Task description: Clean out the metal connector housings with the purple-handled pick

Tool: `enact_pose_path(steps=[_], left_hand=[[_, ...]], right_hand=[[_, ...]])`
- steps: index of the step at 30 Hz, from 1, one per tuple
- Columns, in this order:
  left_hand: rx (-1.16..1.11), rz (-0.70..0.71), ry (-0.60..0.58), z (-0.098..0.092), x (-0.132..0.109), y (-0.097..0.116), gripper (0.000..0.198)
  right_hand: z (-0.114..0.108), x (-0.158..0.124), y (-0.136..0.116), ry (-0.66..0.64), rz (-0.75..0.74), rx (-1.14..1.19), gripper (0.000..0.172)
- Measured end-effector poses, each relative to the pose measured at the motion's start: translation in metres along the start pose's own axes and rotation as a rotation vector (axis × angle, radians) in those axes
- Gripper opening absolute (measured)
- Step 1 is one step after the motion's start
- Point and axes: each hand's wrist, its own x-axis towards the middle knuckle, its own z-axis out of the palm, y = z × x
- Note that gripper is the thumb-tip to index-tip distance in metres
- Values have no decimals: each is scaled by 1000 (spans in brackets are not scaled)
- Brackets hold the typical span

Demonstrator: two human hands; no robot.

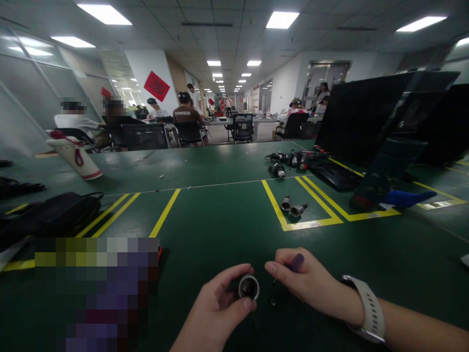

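Observation:
My left hand (223, 305) is closed around a cup-shaped metal part (256, 295), its round open mouth turned up towards me. Just to the right, my right hand (298, 274) is closed on a purple-handled tool (297, 263) that looks like a screwdriver; its working end is hidden by the fingers. A gap separates the two hands. On the green table below them lies a small ring-like piece (273, 302), with a darker one (256, 324) nearer to me. Two similar metal cups with stems (286, 202) (297, 210) lie inside a yellow-taped area farther off.
Black-and-silver devices with cables (279, 170) lie beyond the tape. At right stand a dark cylinder (388, 171) and large black monitors (366, 112). A black bag (51, 212) and a tilted white cup (78, 159) are on the left. People sit at desks behind.

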Motion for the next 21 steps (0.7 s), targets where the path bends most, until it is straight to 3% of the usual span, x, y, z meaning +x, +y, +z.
enact_pose_path(steps=[12,21], left_hand=[[-65,28,-26,8,-5,0,46],[-70,29,-14,11,-6,3,42]], right_hand=[[0,-1,0,98,21,47,45],[1,2,6,168,-30,-58,44]])
